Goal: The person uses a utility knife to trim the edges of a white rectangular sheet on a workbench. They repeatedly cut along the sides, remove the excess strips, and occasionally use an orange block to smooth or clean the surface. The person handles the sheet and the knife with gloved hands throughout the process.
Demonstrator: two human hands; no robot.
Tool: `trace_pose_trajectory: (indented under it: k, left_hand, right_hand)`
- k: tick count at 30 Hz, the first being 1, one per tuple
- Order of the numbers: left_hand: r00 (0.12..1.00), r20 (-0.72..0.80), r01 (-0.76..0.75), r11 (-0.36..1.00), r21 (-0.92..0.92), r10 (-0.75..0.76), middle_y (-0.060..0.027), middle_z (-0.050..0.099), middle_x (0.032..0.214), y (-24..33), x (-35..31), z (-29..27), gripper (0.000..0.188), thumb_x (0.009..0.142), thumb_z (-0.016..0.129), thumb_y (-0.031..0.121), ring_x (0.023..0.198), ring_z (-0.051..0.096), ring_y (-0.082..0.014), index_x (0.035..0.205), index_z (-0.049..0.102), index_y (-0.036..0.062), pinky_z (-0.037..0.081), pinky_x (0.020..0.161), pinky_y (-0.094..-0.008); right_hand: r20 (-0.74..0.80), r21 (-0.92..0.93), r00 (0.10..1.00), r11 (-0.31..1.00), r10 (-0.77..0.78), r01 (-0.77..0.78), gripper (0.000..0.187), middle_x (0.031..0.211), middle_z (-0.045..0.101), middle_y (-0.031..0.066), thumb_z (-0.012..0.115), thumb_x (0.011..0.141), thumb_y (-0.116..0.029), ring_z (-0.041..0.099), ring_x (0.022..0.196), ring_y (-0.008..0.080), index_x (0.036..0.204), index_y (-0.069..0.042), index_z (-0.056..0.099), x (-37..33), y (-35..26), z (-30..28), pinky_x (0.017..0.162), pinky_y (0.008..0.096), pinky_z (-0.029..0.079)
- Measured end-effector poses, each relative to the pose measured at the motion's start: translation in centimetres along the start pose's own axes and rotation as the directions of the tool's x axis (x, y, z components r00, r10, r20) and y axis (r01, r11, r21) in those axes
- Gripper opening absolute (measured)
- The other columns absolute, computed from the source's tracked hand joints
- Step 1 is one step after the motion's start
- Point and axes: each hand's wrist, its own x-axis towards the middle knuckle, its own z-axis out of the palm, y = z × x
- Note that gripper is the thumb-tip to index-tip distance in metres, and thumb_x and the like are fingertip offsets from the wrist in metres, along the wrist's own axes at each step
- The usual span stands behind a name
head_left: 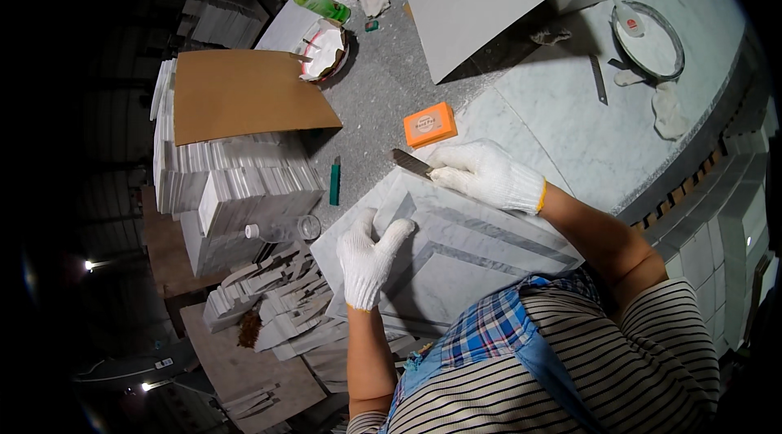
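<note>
A light grey marble tile panel (pixel 489 267) with darker inlaid angled bands lies in front of me, its near side against my apron. My left hand (pixel 368 265), in a white knit glove, rests on the panel's left part with thumb and fingers apart. At the far edge, my right hand (pixel 481 173), gloved alike, grips a flat, dark metal blade (pixel 411 163). The blade points left over the panel's far corner; whether it touches the stone I cannot tell. Just beyond it sits an orange box (pixel 429 125).
Thin stone tiles (pixel 244 181) stand stacked at left under brown cardboard (pixel 244 96). Nearby are a green-handled cutter (pixel 335 181), a clear bottle (pixel 281 229), a bowl (pixel 326 51) and a green bottle (pixel 318 2). At far right are a round tray (pixel 672 63) and a metal strip (pixel 599 80).
</note>
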Motion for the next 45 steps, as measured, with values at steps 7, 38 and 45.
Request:
trace_pose_trajectory:
  k: [7,38,45]
  left_hand:
    - [1.0,-0.002,0.002,1.0,0.007,-0.002,-0.0119,0.053,0.059,0.2,0.0,0.0,0.05,0.076,0.082,0.047,0.056,0.047,-0.02,0.086,0.069,0.0004,0.04,0.055,-0.038]
    - [1.0,-0.01,-0.024,1.0,0.018,0.025,-0.0125,0.061,0.062,1.2,-0.1,-0.3,0.046,0.075,0.084,0.043,0.056,0.053,-0.0196,0.086,0.072,0.0008,0.044,0.056,-0.0359]
    - [1.0,0.004,-0.006,1.0,0.001,0.006,-0.0115,0.059,0.06,0.7,0.1,-0.2,0.048,0.074,0.085,0.045,0.055,0.052,-0.0187,0.086,0.072,0.0007,0.044,0.056,-0.0352]
  right_hand:
    - [0.07,-0.075,0.997,0.997,-0.014,0.02,0.029,0.098,0.07,0.0164,0.058,0.099,-0.034,0.068,0.093,0.0371,0.109,-0.01,0.069,0.3,-0.1,-0.9,0.081,0.0457,0.053]
    - [0.526,0.361,0.731,0.664,0.435,-0.655,0.034,0.073,0.058,-0.0038,0.055,0.107,-0.034,0.044,0.055,0.0002,0.125,-0.008,0.068,4.0,-1.8,-3.1,0.041,0.018,0.035]
    - [0.657,0.661,0.688,0.203,0.308,-0.722,0.033,0.068,0.044,-0.0073,0.05,0.109,-0.022,0.032,0.049,-0.0004,0.136,-0.004,0.057,1.3,-1.3,-3.1,0.038,0.0147,0.025]
